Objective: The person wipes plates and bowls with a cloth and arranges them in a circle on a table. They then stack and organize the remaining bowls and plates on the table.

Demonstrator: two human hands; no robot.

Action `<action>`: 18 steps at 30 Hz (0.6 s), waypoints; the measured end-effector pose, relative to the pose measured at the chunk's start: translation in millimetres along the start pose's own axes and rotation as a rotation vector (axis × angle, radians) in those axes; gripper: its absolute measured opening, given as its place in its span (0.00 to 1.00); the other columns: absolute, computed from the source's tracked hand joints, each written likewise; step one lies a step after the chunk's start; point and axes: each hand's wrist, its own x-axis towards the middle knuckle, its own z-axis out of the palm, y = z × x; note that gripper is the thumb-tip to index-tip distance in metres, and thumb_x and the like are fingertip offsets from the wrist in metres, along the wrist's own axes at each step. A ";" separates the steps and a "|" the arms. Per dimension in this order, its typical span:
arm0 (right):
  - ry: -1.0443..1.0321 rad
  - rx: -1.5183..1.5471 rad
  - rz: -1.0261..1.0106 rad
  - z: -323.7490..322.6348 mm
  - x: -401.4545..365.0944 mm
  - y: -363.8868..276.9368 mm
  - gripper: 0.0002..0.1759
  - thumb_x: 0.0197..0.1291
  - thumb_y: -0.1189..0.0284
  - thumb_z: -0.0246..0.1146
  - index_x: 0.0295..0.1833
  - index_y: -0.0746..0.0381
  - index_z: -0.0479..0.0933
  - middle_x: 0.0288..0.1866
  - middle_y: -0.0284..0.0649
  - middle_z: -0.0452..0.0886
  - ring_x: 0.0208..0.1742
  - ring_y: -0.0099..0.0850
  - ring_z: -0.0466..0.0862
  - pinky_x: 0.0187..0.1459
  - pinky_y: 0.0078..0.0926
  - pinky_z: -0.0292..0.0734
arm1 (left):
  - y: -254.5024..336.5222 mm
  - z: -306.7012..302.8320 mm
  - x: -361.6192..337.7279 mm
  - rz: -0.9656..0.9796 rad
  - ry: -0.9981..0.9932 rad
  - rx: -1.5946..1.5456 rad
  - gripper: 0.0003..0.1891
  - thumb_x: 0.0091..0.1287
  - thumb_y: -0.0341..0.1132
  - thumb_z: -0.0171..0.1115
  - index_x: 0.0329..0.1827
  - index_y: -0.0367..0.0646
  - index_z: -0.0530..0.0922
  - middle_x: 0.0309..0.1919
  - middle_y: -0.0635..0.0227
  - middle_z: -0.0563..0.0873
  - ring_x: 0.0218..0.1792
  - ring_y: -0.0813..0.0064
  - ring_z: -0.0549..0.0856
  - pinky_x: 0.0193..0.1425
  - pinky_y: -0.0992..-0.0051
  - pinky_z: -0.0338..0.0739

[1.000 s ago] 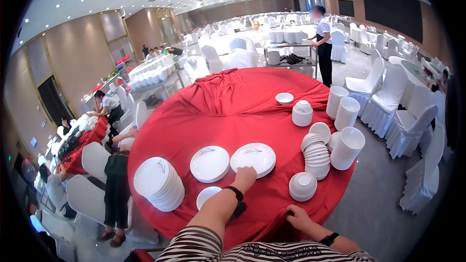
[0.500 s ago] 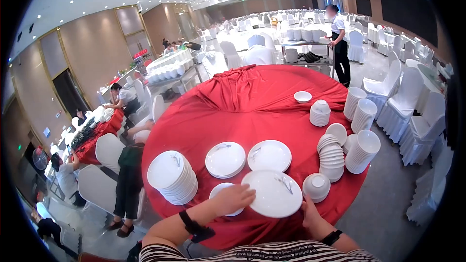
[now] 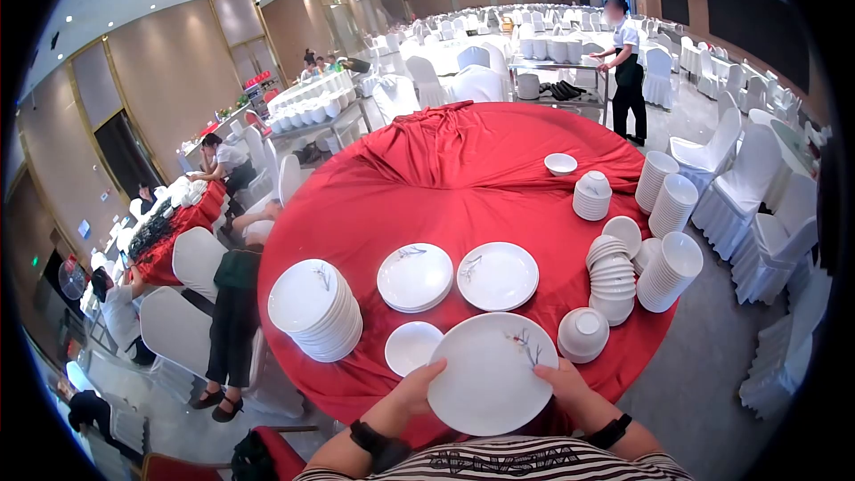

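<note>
A white plate (image 3: pixel 485 383) with a small floral branch print is held close to my body at the table's near edge. My left hand (image 3: pixel 419 389) grips its left rim, and my right hand (image 3: pixel 567 383) grips the right rim, thumb on top. Just beyond it lie a small white dish (image 3: pixel 413 347) and two low plate stacks, one on the left (image 3: pixel 414 276) and one on the right (image 3: pixel 497 274). A taller plate stack (image 3: pixel 316 307) stands further left. Upside-down bowls (image 3: pixel 583 333) sit right of my right hand.
The round table wears a red cloth (image 3: pixel 427 214), bunched at the far side. Stacked bowls (image 3: pixel 670 272) line its right edge, near a single bowl (image 3: pixel 560 164). A person (image 3: pixel 626 67) stands by a metal cart (image 3: pixel 557 80). White-covered chairs (image 3: pixel 753 178) stand at right; seated people are at left.
My left hand has shifted its hold on the plate's left rim, and the plate has come nearer my body and turned slightly. My right hand's thumb now shows over the rim.
</note>
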 end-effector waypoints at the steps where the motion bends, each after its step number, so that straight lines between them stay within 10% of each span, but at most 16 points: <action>1: 0.028 -0.174 -0.067 0.2 -5.0 -10.1 0.24 0.57 0.70 0.58 0.58 0.70 0.66 0.51 0.46 0.77 0.49 0.32 0.78 0.51 0.30 0.73 | -0.9 -2.3 1.9 0.034 0.026 0.050 0.24 0.70 0.40 0.46 0.64 0.35 0.61 0.57 0.58 0.74 0.55 0.64 0.76 0.59 0.65 0.71; 7: -0.162 -1.065 -0.256 -17.7 -47.5 -32.2 0.43 0.49 0.67 0.66 0.66 0.70 0.52 0.56 0.51 0.73 0.53 0.35 0.77 0.54 0.27 0.70 | 11.6 -14.9 -0.8 0.231 0.201 0.092 0.22 0.70 0.39 0.48 0.61 0.33 0.64 0.52 0.56 0.76 0.50 0.64 0.79 0.53 0.66 0.75; 8: -0.193 -1.078 -0.369 -31.4 -47.4 -5.6 0.31 0.50 0.69 0.63 0.61 0.66 0.64 0.50 0.51 0.76 0.51 0.39 0.78 0.53 0.30 0.72 | 12.5 -22.8 4.0 0.256 0.199 0.042 0.22 0.70 0.39 0.48 0.61 0.32 0.64 0.52 0.56 0.77 0.50 0.64 0.79 0.53 0.66 0.75; 11: -0.428 -1.709 0.157 -51.3 -59.0 29.4 0.18 0.51 0.70 0.57 0.49 0.61 0.74 0.44 0.48 0.78 0.48 0.42 0.79 0.49 0.36 0.74 | 18.6 -6.5 2.8 0.359 0.259 0.130 0.21 0.70 0.39 0.48 0.60 0.32 0.65 0.50 0.58 0.77 0.49 0.67 0.78 0.53 0.68 0.73; 15: -0.082 -1.827 0.023 -26.9 -70.9 -23.5 0.11 0.50 0.70 0.54 0.38 0.58 0.77 0.37 0.45 0.79 0.41 0.44 0.80 0.39 0.43 0.76 | 15.5 14.8 4.0 0.425 0.343 0.886 0.22 0.71 0.42 0.45 0.56 0.31 0.70 0.46 0.60 0.79 0.47 0.74 0.76 0.53 0.73 0.69; 18: 0.143 -1.188 -0.178 -9.6 -67.9 -42.2 0.15 0.51 0.78 0.52 0.46 0.60 0.72 0.41 0.50 0.79 0.46 0.46 0.79 0.45 0.41 0.74 | -2.6 11.4 24.1 0.517 0.228 0.994 0.19 0.71 0.39 0.46 0.56 0.32 0.70 0.46 0.60 0.79 0.48 0.72 0.76 0.54 0.73 0.69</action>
